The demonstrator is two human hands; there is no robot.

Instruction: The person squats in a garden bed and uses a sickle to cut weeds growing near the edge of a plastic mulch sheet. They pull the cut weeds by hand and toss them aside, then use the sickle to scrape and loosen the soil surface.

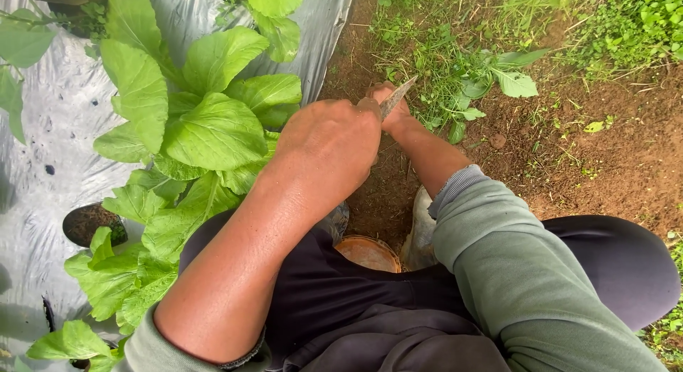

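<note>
Beside leafy greens (206, 130), right hand (395, 112) grip closed on knife (395, 99); left hand (327, 148) fisted.

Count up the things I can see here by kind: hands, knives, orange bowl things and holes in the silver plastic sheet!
Hands: 2, the left hand and the right hand
Knife: 1
Orange round container: 1
Large planting hole in the silver plastic sheet: 1 clearly open; others are hidden by leaves
Total: 5
</note>
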